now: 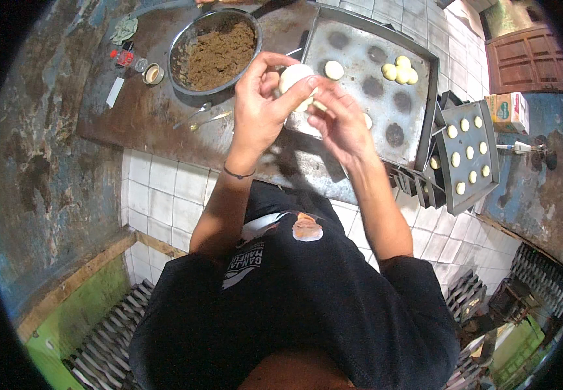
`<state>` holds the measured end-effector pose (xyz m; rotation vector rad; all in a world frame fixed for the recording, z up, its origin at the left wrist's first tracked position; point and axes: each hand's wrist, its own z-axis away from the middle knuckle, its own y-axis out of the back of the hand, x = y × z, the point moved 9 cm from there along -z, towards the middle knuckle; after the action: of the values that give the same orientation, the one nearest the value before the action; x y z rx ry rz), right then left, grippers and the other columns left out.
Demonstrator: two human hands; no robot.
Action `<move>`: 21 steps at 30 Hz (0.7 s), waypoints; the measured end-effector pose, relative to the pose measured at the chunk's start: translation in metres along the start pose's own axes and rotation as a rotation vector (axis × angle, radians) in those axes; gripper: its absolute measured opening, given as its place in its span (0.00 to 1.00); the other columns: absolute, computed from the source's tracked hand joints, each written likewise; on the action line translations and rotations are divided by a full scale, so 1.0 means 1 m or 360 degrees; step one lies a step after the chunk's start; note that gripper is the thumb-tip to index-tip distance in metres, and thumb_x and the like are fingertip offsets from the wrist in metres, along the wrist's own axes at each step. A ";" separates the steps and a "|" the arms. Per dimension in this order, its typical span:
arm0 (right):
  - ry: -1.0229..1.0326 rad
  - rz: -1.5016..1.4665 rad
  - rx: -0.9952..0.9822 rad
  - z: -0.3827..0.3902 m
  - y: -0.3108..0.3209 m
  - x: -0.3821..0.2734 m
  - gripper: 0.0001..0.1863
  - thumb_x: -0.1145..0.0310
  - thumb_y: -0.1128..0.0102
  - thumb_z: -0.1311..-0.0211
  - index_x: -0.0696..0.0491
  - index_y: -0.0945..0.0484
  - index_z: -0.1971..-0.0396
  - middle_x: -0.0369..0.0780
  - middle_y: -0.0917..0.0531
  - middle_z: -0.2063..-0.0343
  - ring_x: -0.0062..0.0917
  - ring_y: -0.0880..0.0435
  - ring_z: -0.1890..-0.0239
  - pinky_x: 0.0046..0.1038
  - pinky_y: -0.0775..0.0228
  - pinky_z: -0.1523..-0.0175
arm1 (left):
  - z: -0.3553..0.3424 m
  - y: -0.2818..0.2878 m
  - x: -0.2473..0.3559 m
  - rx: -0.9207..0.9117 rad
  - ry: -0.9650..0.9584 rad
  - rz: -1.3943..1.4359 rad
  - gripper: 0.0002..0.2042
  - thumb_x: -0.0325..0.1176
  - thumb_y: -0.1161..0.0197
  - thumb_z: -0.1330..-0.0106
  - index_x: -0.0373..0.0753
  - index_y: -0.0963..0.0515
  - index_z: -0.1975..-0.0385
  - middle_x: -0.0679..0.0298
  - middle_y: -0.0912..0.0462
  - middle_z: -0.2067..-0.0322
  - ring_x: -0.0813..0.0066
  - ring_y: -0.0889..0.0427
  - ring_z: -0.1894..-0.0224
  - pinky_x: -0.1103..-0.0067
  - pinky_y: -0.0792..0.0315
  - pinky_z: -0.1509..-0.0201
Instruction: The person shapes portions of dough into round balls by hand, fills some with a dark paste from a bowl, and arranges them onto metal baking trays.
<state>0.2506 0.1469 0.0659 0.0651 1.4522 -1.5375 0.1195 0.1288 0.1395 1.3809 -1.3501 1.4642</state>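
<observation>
A pale round piece of dough (294, 77) is held up over the near left corner of the metal baking tray (353, 29). My left hand (262, 104) grips it between thumb and fingers. At its lower right edge, the bent fingers of my right hand (343, 123) pinch the dough; the fingertips partly overlap it. Beyond my hands, one flattened dough ball (333, 70) lies on the tray, and a cluster of several dough balls (398, 70) sits farther right. Left of my hands stands a metal bowl (176, 49) with crumbly brown filling (223, 55).
Spoons (210, 120) lie in front of the bowl. A plastic bottle (128, 60), a small open tin (153, 74) and a crumpled cloth (124, 29) are at the left. On the right, a smaller tray (468, 162) of dough balls rests on stacked trays near a carton (509, 112).
</observation>
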 end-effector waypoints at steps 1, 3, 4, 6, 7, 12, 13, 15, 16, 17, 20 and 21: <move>-0.0063 -0.0277 -0.0013 0.004 -0.002 0.016 0.20 0.74 0.39 0.26 0.55 0.28 0.37 0.38 0.17 0.52 0.21 0.13 0.57 0.21 0.13 0.61 | -0.003 -0.002 0.005 0.0009 -0.0116 -0.0081 0.16 0.27 0.27 0.34 0.37 0.23 0.50 0.65 0.15 0.64 0.84 0.18 0.63 0.84 0.23 0.60; 0.0066 -0.0602 -0.0183 0.013 -0.019 0.025 0.22 0.76 0.40 0.26 0.55 0.30 0.36 0.38 0.18 0.49 0.22 0.13 0.53 0.21 0.13 0.62 | -0.010 -0.022 0.022 -0.0082 -0.0160 -0.0330 0.14 0.26 0.25 0.38 0.37 0.22 0.56 0.66 0.16 0.64 0.82 0.17 0.59 0.81 0.22 0.55; 0.0151 -0.0522 -0.0095 0.016 -0.020 0.024 0.23 0.74 0.37 0.27 0.54 0.30 0.35 0.38 0.16 0.53 0.23 0.12 0.57 0.22 0.12 0.63 | -0.010 -0.036 0.020 -0.0170 -0.0118 -0.0163 0.14 0.26 0.25 0.39 0.37 0.22 0.56 0.66 0.16 0.63 0.81 0.16 0.58 0.80 0.21 0.53; 0.0546 -0.0214 0.0109 0.022 -0.021 -0.001 0.21 0.72 0.36 0.27 0.56 0.28 0.37 0.38 0.15 0.55 0.23 0.11 0.60 0.21 0.13 0.64 | -0.009 -0.057 0.016 -0.0272 -0.0042 0.0075 0.15 0.24 0.25 0.41 0.37 0.23 0.56 0.66 0.16 0.62 0.80 0.15 0.56 0.78 0.20 0.51; 0.0736 0.0005 0.0228 0.025 -0.011 -0.013 0.18 0.70 0.35 0.26 0.58 0.24 0.41 0.38 0.14 0.57 0.21 0.12 0.62 0.21 0.15 0.63 | -0.007 -0.064 0.012 -0.0290 -0.0007 0.0146 0.16 0.24 0.26 0.41 0.37 0.23 0.55 0.65 0.16 0.62 0.78 0.14 0.56 0.77 0.20 0.49; 0.1185 0.0767 0.0418 0.036 0.018 -0.051 0.14 0.66 0.29 0.31 0.64 0.14 0.56 0.37 0.12 0.60 0.16 0.19 0.62 0.26 0.24 0.55 | -0.002 -0.092 -0.004 -0.0425 -0.0113 0.0320 0.23 0.21 0.29 0.42 0.38 0.32 0.48 0.64 0.23 0.57 0.68 0.12 0.49 0.71 0.18 0.45; 0.1091 0.0654 0.0351 0.034 0.014 -0.054 0.14 0.66 0.29 0.31 0.64 0.14 0.58 0.36 0.12 0.60 0.16 0.18 0.61 0.26 0.24 0.54 | -0.004 -0.095 -0.003 -0.0427 -0.0131 0.0356 0.25 0.20 0.29 0.42 0.38 0.33 0.47 0.63 0.24 0.56 0.66 0.12 0.48 0.71 0.18 0.44; 0.0886 0.0430 0.0225 0.034 0.005 -0.057 0.13 0.67 0.29 0.33 0.63 0.13 0.61 0.36 0.12 0.61 0.17 0.18 0.60 0.26 0.23 0.50 | -0.007 -0.100 -0.001 -0.0424 -0.0152 0.0431 0.28 0.20 0.29 0.42 0.39 0.36 0.44 0.63 0.28 0.54 0.61 0.12 0.46 0.69 0.18 0.44; 0.0725 0.0433 0.0075 0.038 0.001 -0.058 0.12 0.68 0.30 0.33 0.63 0.13 0.61 0.37 0.12 0.60 0.18 0.17 0.59 0.27 0.24 0.49 | -0.007 -0.102 0.005 -0.0464 -0.0164 0.0408 0.29 0.20 0.30 0.42 0.39 0.37 0.43 0.63 0.29 0.53 0.60 0.12 0.46 0.70 0.18 0.44; 0.0568 0.0434 -0.0074 0.048 0.004 -0.061 0.11 0.68 0.31 0.33 0.63 0.13 0.61 0.37 0.12 0.60 0.19 0.17 0.58 0.27 0.24 0.47 | -0.005 -0.103 0.016 -0.0507 -0.0179 0.0385 0.30 0.19 0.30 0.42 0.39 0.38 0.42 0.63 0.30 0.53 0.58 0.13 0.45 0.70 0.18 0.45; 0.0951 0.0563 0.0034 0.058 0.013 -0.077 0.10 0.70 0.32 0.34 0.62 0.13 0.60 0.39 0.12 0.58 0.22 0.16 0.56 0.30 0.24 0.45 | 0.002 -0.124 0.023 -0.0661 -0.0320 0.0310 0.32 0.19 0.30 0.42 0.40 0.41 0.40 0.63 0.30 0.51 0.57 0.13 0.44 0.72 0.20 0.44; 0.1219 0.0622 0.0174 0.064 0.015 -0.081 0.10 0.71 0.32 0.35 0.61 0.14 0.59 0.39 0.12 0.58 0.23 0.16 0.56 0.31 0.24 0.45 | 0.002 -0.129 0.018 -0.0694 -0.0274 0.0369 0.31 0.19 0.30 0.41 0.39 0.40 0.40 0.63 0.29 0.52 0.61 0.13 0.44 0.73 0.21 0.44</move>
<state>0.3373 0.1470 0.1235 1.0366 1.7845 -1.3097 0.2401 0.1508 0.1846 1.1113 -1.8608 1.1134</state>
